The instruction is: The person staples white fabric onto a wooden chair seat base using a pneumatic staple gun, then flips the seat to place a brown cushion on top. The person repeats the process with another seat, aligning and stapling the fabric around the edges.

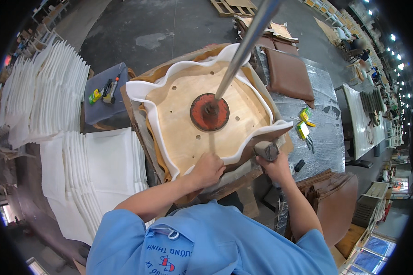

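A plywood seat board with several holes lies in front of me, under a red round press plate on a slanting metal rod. White wavy padding rises around the board, with brown cover material showing outside it at the right. My left hand is closed at the near edge, pinching the edge of the cover and padding; its fingertips are partly hidden. My right hand is wrapped around a grey staple gun, held at the near right corner beside the cover.
Stacks of white padding sheets stand at the left. A blue-grey padded seat there carries another tool. On the right, a plastic-wrapped table bears a brown cushion and yellow-green boxes. Brown cover pieces hang at the near right.
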Demonstrator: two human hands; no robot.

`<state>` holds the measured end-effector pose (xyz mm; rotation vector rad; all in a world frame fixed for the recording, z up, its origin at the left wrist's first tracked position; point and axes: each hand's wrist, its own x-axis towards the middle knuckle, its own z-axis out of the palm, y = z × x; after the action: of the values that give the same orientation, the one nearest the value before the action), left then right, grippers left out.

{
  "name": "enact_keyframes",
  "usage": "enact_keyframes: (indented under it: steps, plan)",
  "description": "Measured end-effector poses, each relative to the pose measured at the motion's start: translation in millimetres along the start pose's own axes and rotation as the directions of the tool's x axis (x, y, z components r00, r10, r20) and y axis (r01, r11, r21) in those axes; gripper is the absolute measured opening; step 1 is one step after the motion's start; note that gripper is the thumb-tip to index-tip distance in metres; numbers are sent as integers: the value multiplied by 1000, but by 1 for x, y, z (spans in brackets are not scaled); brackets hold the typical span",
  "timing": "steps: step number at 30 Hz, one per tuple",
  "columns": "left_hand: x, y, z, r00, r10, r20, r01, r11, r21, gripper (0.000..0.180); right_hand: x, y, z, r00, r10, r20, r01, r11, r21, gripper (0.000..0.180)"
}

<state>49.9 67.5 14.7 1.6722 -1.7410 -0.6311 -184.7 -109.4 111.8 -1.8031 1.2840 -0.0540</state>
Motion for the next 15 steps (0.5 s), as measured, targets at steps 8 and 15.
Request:
enact_keyframes:
  steps: [8,15]
  plan:
    - [-7,-8,5,980,87,-181,-106,989,-103,17,-22,1,5,997,80,-7,-78,991,109,62]
    - [-5,-18,0,978,-11,-211,5,1000,-27,15,-65,-33,39,970,136,201,-185,951,248,68]
